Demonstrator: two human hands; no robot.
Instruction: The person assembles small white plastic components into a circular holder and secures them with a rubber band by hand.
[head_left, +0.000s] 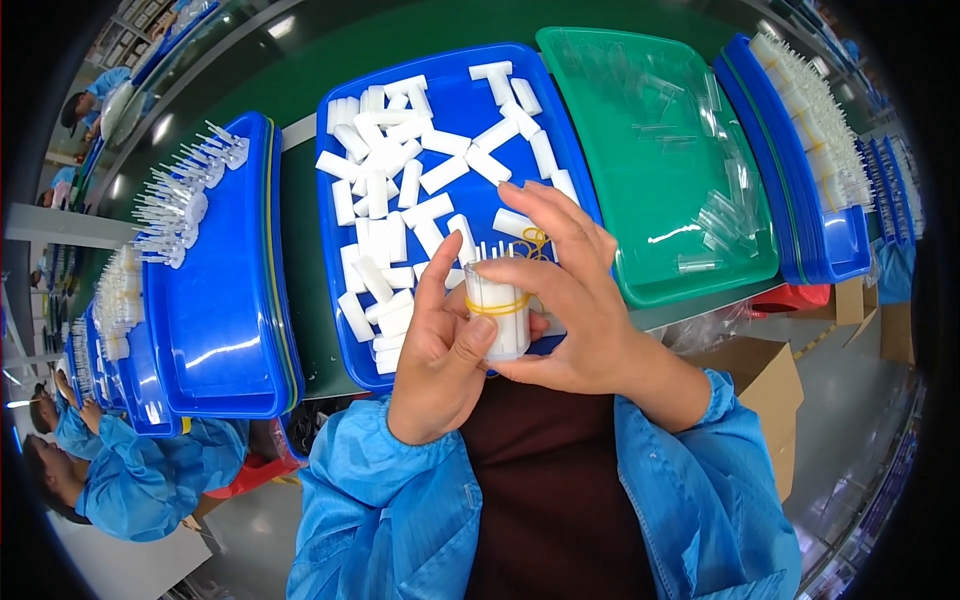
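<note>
Above the front edge of the blue tray I hold a bundle of clear tubes with white cores [500,330], a yellow rubber band [497,308] stretched around it. Several thin white stems stick up from its top. My left hand [440,345] grips it from the left, thumb against its side and index finger raised. On the other side, my right hand [575,310] has its thumb under the bundle and a finger bent over the top; its other fingers reach forward. Loose yellow rubber bands [535,240] show beside the right fingers; whether they hang on a finger I cannot tell.
White cylinders [375,150] lie scattered in the blue tray [335,270]. At right, a green tray [640,270] contains clear tubes [725,225]. Stacked blue trays with stemmed bundles [815,120] stand farther right. Another blue tray [225,330] at left carries white-stemmed pieces [185,195]. Co-workers sit at far left.
</note>
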